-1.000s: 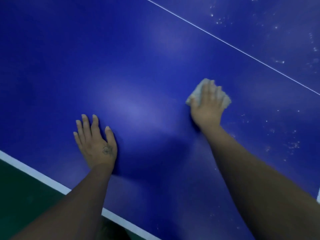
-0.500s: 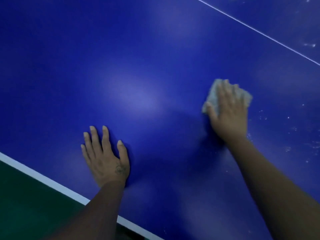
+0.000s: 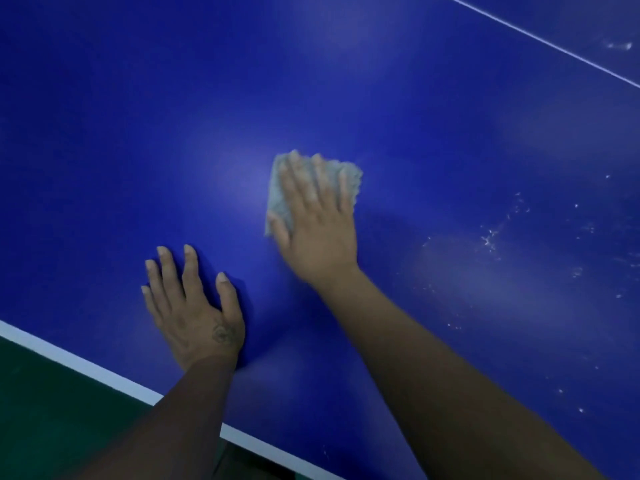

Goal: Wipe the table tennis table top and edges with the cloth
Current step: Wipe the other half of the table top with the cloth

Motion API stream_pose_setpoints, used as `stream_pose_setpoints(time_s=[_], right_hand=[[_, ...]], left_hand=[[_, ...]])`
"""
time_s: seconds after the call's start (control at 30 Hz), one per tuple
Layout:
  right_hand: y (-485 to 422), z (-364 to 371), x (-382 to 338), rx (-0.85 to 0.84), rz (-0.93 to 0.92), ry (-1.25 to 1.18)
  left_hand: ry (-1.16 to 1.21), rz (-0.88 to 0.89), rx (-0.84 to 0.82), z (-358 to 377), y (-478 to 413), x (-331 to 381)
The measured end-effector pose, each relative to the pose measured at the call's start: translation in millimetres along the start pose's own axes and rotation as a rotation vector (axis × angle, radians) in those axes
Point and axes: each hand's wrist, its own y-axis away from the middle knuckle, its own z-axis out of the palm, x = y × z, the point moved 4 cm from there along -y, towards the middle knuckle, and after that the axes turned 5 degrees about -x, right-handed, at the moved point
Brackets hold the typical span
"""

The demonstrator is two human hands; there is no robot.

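Your right hand [image 3: 313, 230], fingers straight and slightly spread, presses a grey cloth [image 3: 278, 199] flat on the blue worktop [image 3: 138, 133], well in from its white-banded near edge [image 3: 86, 362]. Your left hand [image 3: 194, 306] rests flat, fingers splayed, near that edge, holding nothing. White specks [image 3: 490, 239] dot the surface right of the cloth, a thin white line [image 3: 540, 39] crosses the far right, and green floor [image 3: 52, 410] shows below the edge.

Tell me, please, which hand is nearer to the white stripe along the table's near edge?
Left. The left hand lies flat just inside the white stripe; the right hand presses the cloth farther in.
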Motion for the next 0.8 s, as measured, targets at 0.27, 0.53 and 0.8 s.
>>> stream_pose_setpoints(time_s=[0.27,0.53,0.8], right_hand=[[53.1,-26.6,132.1,-0.020,0.016,0.052],[48.3,-47.7,169.0,0.024,0.612,0.027],[55.5,-11.3,7.1,-0.108,0.006,0.036]], left_hand=[[-0.003,-0.002,0.004,1.5,0.7,-1.2],[0.012,0.028,0.049,-0.4,3.1,-0.8],[0.059,0.025,-0.001,-8.2,4.4,1.0]])
